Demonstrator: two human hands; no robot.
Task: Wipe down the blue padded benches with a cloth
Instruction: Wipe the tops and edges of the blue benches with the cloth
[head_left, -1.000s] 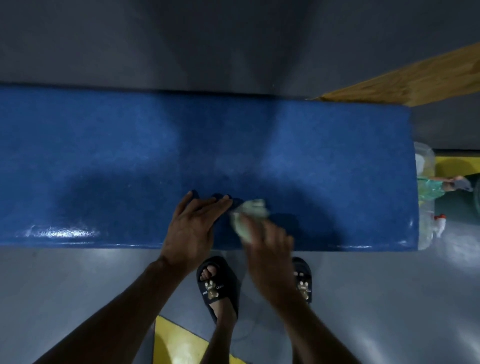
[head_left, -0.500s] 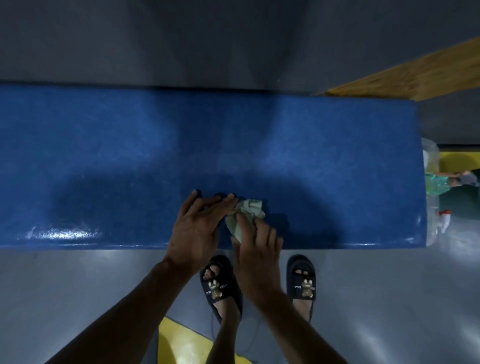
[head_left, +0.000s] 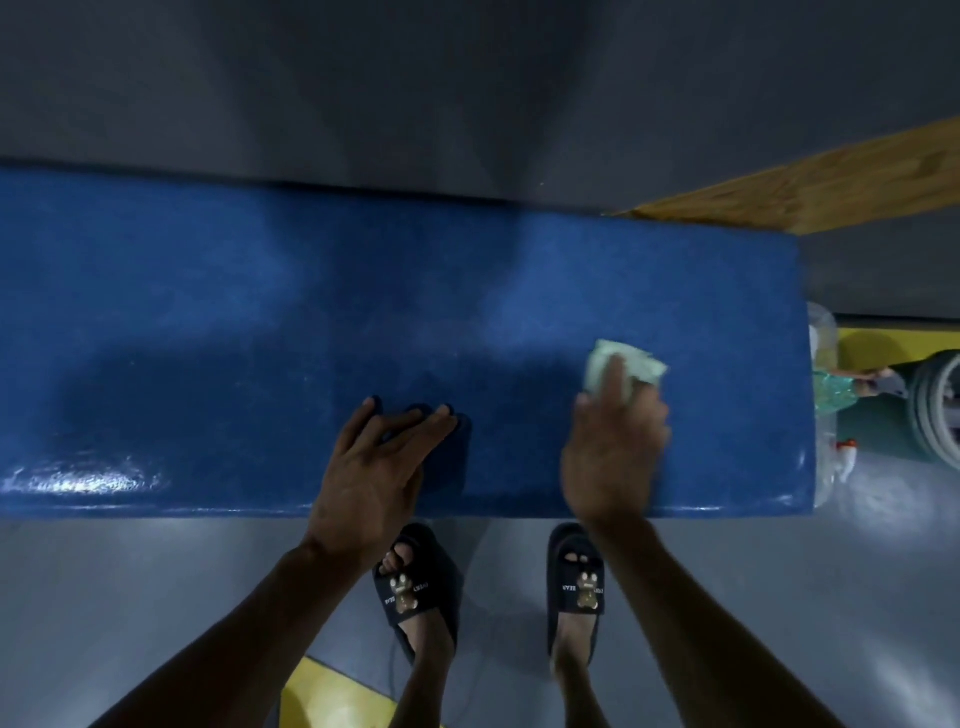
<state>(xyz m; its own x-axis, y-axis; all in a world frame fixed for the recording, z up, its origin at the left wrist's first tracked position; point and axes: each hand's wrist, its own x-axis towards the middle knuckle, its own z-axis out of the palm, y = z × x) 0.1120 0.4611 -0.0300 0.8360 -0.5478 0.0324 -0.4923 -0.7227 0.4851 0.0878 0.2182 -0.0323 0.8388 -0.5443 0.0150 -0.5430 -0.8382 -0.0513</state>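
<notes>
A long blue padded bench (head_left: 234, 322) runs across the view from the left edge to an end at the right. My right hand (head_left: 615, 447) presses a pale green cloth (head_left: 631, 366) flat on the bench top near its right end, fingers lying over the cloth. My left hand (head_left: 376, 470) rests flat on the bench near its front edge, fingers spread and straight. A wet sheen shows on the front left of the bench.
My feet in dark slippers (head_left: 421, 587) stand on the grey floor just in front of the bench. A wooden board (head_left: 810, 187) slants at the back right. Clear plastic bottles (head_left: 826, 395) and a coiled hose (head_left: 935, 405) lie beyond the bench's right end.
My right hand has slid the cloth to the right along the bench, away from my left hand. The left hand has stayed in place.
</notes>
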